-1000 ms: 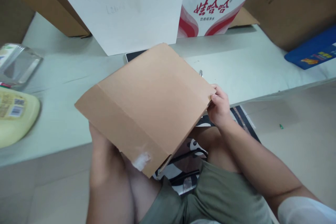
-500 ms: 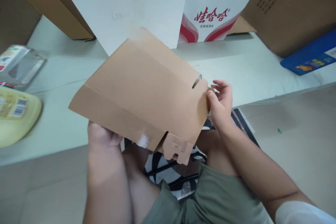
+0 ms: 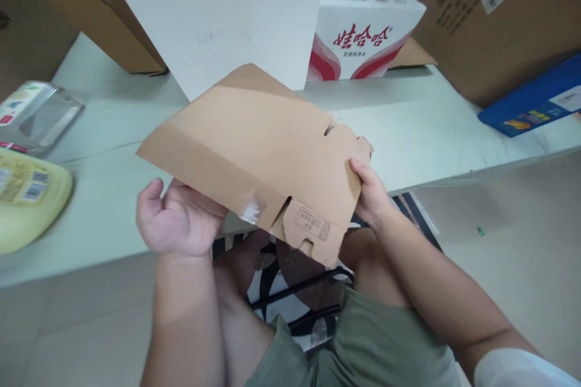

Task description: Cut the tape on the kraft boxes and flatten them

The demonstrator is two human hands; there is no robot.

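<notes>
A brown cardboard sheet (image 3: 254, 139), creased and with slotted flaps at its right end, is held tilted above my lap. My right hand (image 3: 370, 190) grips its right edge, thumb on top and the fingers hidden underneath. Under the lower left edge lies my left hand (image 3: 179, 217), palm up, thumb stretched away and the fingers partly hidden beneath the cardboard. A whitish scuffed patch shows near the sheet's lower edge, beside a flap with a printed stamp.
White boxes (image 3: 218, 30) and a red-and-white carton (image 3: 363, 42) stand at the back of the pale green bench (image 3: 109, 175). On the left are a clear plastic container (image 3: 45, 115) and a yellow bottle (image 3: 36, 199). A blue package (image 3: 531, 103) leans at right against a large brown box (image 3: 481, 30).
My left hand has opened from a closed grip and turned palm up beneath the sheet. My right hand has closed on the right edge. The cardboard has shifted slightly right and tilted flatter.
</notes>
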